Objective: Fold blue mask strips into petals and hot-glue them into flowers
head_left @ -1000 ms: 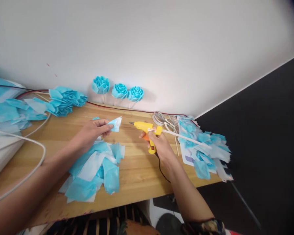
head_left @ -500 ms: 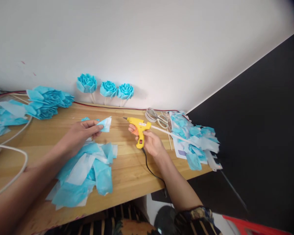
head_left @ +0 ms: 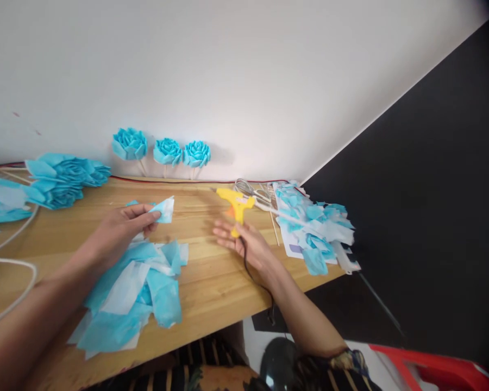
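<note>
My left hand (head_left: 116, 231) pinches a small folded blue-and-white paper piece (head_left: 163, 209) and holds it just above the wooden table (head_left: 212, 282). A yellow glue gun (head_left: 236, 202) stands on the table, nozzle pointing left, with a white glue stick jutting from its back. My right hand (head_left: 244, 243) lies just in front of the gun's handle with fingers stretched out, no longer wrapped round it. The gun's black cord (head_left: 255, 279) runs over that hand and off the table's front edge.
A heap of blue and white paper pieces (head_left: 134, 290) lies under my left forearm. Three blue paper flowers (head_left: 167, 151) lean on the wall, more flowers (head_left: 61, 174) lie at left. Scissors (head_left: 246, 189), thin sticks and paper scraps (head_left: 315, 228) crowd the right end. A white cable (head_left: 12, 266) loops at left.
My right hand has set the glue gun down farther back on the table and opened its fingers. The left hand keeps its hold on the folded paper. The view has drifted right.
</note>
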`<act>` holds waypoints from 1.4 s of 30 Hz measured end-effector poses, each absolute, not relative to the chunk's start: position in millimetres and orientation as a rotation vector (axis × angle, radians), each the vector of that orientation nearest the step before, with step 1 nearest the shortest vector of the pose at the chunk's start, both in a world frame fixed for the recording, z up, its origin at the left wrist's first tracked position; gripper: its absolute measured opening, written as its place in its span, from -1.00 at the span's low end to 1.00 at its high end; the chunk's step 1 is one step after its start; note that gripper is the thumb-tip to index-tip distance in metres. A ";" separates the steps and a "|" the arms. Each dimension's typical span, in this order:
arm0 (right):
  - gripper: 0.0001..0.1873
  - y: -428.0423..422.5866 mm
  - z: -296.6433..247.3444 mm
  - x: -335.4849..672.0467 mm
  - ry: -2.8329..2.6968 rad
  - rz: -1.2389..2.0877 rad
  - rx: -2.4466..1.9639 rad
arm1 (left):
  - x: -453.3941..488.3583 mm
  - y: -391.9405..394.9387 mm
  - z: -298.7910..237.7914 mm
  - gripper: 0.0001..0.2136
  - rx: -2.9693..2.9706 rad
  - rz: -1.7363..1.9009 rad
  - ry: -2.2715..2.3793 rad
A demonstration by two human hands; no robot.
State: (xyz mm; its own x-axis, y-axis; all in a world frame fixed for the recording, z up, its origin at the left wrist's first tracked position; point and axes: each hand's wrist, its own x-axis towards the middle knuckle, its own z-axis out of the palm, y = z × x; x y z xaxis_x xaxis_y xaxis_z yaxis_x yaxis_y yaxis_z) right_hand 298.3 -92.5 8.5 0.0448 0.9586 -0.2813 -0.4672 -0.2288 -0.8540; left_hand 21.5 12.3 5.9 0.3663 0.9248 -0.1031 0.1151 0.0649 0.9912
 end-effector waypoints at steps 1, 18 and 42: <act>-0.67 -94.4 7.6 299.1 -0.590 1.507 -1.119 | 20.9 12.4 6.1 -0.70 1.374 0.818 1.029; -0.73 -89.8 5.7 283.3 -0.899 1.419 -1.157 | 19.4 13.2 6.7 -0.68 1.351 0.801 1.045; -0.64 -86.8 15.0 273.0 -1.023 1.328 -1.031 | 17.3 17.8 -0.1 -0.67 1.398 0.851 1.010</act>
